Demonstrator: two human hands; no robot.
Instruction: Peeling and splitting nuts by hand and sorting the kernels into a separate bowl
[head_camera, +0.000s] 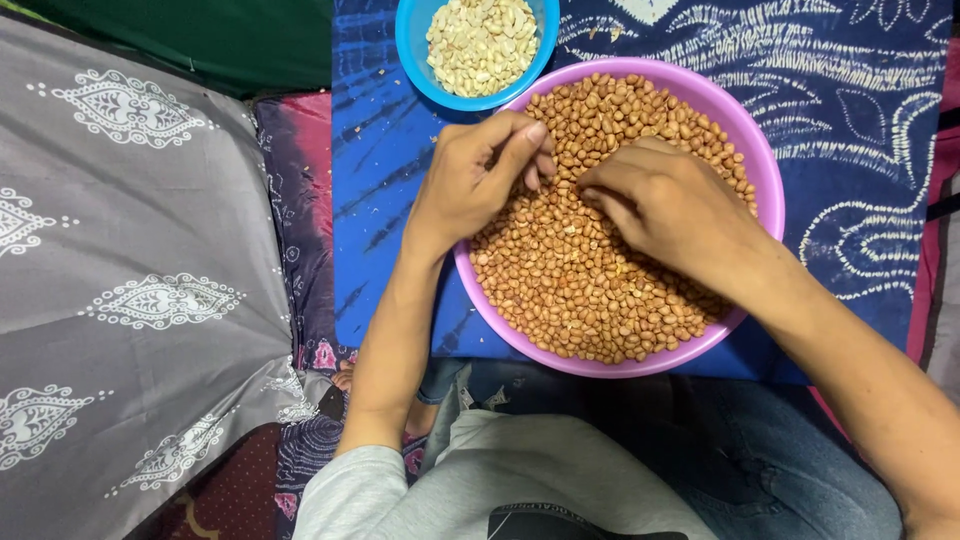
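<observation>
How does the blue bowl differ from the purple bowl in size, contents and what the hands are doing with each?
The blue bowl is smaller; the purple bowl is wider. The blue bowl holds pale skinless peanuts; the purple bowl holds reddish-brown skinned peanuts. The left hand and right hand are over the purple bowl; neither touches the blue bowl. Both are round, on blue patterned cloth.

I have a single view, from the camera worn on the person's head, looking almost straight down and slightly forward over the lap. It sits close: the pink bowl (765, 190) fills the centre, the blue bowl (410, 40) is cut by the top edge, and grey patterned cloth (130, 280) takes the left third. No second view overlaps it.
</observation>
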